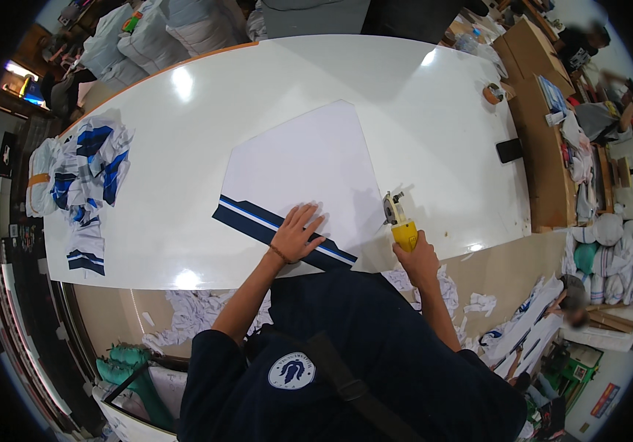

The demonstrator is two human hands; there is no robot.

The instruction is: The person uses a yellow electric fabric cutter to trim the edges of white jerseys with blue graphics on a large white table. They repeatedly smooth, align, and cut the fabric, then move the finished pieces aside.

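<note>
1. Head view: a left hand, fingers spread, rests on white cloth near the middle of the bench's near edge; a right hand grips a yellow cutter.
2. The cloth looks light, soft, apt to slide; best held under a flat palm.

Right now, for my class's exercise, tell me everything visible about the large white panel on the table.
The white panel looks like thin fabric, angular in outline, with a navy band striped white and blue along its near edge. It lies flat, askew, on the glossy white table. The left hand's grip rests open across the band.
</note>
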